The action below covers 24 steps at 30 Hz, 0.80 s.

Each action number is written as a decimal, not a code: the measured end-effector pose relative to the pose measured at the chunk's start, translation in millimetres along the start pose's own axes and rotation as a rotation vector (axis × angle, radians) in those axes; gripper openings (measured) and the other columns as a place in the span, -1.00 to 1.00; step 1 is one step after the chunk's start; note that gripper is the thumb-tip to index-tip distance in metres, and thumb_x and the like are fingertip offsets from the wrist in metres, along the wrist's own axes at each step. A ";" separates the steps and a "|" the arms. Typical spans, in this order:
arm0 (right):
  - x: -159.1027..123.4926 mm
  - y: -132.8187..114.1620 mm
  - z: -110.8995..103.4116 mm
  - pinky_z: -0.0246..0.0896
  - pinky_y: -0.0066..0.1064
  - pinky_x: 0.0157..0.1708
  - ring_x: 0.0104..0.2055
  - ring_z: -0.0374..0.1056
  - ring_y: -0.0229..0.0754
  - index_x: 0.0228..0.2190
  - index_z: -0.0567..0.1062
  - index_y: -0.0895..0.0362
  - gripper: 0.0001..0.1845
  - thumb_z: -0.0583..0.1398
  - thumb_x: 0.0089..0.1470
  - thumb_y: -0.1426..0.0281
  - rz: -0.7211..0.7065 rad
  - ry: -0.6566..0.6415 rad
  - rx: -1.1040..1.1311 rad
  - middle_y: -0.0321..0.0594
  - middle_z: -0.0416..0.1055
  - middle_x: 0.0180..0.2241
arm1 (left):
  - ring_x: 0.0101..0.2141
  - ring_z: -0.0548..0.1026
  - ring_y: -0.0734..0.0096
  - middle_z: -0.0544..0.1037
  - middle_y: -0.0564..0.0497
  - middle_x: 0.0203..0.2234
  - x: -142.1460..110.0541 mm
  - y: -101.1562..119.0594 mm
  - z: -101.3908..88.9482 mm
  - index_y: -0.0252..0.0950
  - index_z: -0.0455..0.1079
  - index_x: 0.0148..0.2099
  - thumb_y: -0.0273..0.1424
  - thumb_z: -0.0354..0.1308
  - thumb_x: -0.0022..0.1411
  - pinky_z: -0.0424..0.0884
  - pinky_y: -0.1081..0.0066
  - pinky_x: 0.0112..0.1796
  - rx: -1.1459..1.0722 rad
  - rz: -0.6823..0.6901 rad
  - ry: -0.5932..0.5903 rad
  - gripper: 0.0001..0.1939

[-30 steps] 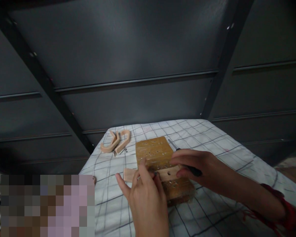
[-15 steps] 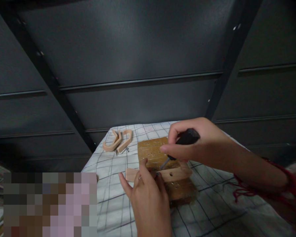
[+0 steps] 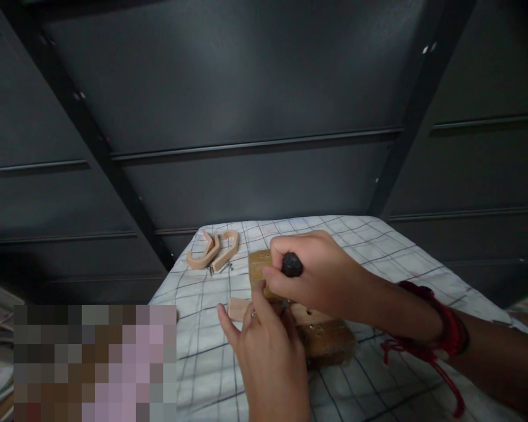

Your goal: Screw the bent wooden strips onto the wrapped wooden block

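My right hand (image 3: 317, 266) is closed around the black handle of a screwdriver (image 3: 291, 265), which I see end-on; its shaft and tip are hidden behind my fingers. Below it, a pale wooden strip (image 3: 314, 315) with a drilled hole lies across a worn brown wooden board (image 3: 328, 341). My left hand (image 3: 273, 340) presses down on the strip and grips it near its middle, with the little finger stretched out to the left. Between these fingers sits something small and dark that I cannot make out.
Curved pale wooden pieces (image 3: 213, 249) lie at the back left, with several loose screws (image 3: 220, 269) beside them. A checked white cloth (image 3: 347, 246) covers the table. Beyond it rises a dark metal panel wall (image 3: 255, 88). A pixelated patch hides the lower left.
My right hand has moved left and forward over the strip. The screwdriver has swung from slanted to nearly upright. My left hand keeps its place on the strip.
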State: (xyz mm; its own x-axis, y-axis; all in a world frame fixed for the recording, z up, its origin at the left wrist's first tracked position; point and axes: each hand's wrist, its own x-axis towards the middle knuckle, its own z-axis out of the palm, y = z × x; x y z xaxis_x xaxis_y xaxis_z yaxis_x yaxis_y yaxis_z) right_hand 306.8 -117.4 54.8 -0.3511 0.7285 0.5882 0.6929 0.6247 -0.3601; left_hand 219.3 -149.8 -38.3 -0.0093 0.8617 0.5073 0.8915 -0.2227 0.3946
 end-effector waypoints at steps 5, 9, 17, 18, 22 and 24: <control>-1.7 5.5 7.1 -0.19 -0.51 -0.71 -0.72 -0.11 -0.42 -0.77 0.03 0.10 -0.71 0.08 -0.26 0.52 0.036 0.045 -0.002 -0.50 -0.05 -0.79 | -0.38 0.47 0.24 0.51 0.01 -0.52 0.4 -1.6 0.3 -0.43 -0.02 0.05 -0.52 -0.12 0.08 -0.33 -0.02 0.02 0.004 -0.024 -0.013 -0.56; -2.5 5.6 13.1 -0.20 -0.47 -0.71 -0.72 -0.13 -0.39 -0.76 -0.04 0.07 -0.68 0.03 -0.24 0.55 0.077 0.104 0.014 -0.47 -0.07 -0.78 | -0.39 0.47 0.23 0.50 0.01 -0.53 -0.1 -1.5 0.1 -0.39 0.11 -0.09 -0.50 -0.11 0.09 -0.29 0.00 0.01 -0.007 -0.023 -0.013 -0.71; -5.8 6.7 24.4 -0.18 -0.46 -0.71 -0.70 -0.15 -0.35 -0.73 -0.08 0.06 -0.72 -0.01 -0.27 0.53 0.097 0.197 0.109 -0.43 -0.09 -0.76 | -0.44 0.46 0.21 0.50 -0.02 -0.57 1.7 -3.7 3.0 -0.36 0.15 -0.20 -0.48 -0.14 0.09 -0.09 -0.01 -0.07 -0.017 -0.041 -0.002 -0.80; -5.7 7.3 25.1 -0.18 -0.46 -0.71 -0.70 -0.15 -0.36 -0.73 -0.08 0.06 -0.72 -0.01 -0.27 0.53 0.101 0.204 0.126 -0.43 -0.09 -0.76 | -0.44 0.47 0.20 0.50 -0.02 -0.57 2.5 -3.8 2.8 -0.37 0.14 -0.17 -0.49 -0.13 0.08 -0.10 -0.01 -0.07 -0.030 -0.052 -0.014 -0.78; -3.3 8.1 24.7 -0.18 -0.48 -0.74 -0.71 -0.15 -0.36 -0.73 -0.08 0.06 -0.73 -0.02 -0.32 0.55 0.113 0.210 0.196 -0.43 -0.09 -0.76 | -0.35 0.46 0.18 0.51 -0.04 -0.51 3.8 -2.9 2.2 -0.40 0.07 -0.06 -0.50 -0.13 0.07 -0.18 -0.01 -0.04 -0.093 -0.080 -0.044 -0.67; -2.2 7.6 23.9 -0.18 -0.49 -0.75 -0.71 -0.15 -0.36 -0.73 -0.07 0.06 -0.75 -0.03 -0.33 0.56 0.117 0.205 0.225 -0.44 -0.10 -0.76 | -0.33 0.46 0.19 0.52 -0.05 -0.48 3.2 -2.0 2.4 -0.42 0.04 -0.04 -0.50 -0.13 0.07 -0.21 -0.01 -0.03 -0.101 -0.073 -0.029 -0.64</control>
State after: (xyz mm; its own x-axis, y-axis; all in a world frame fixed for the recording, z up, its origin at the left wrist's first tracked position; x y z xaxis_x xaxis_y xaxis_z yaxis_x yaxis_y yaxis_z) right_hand 297.7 -107.6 33.5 -0.1271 0.7414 0.6589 0.5562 0.6033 -0.5716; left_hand 218.6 -145.5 -39.4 -0.0583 0.8898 0.4526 0.8387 -0.2022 0.5056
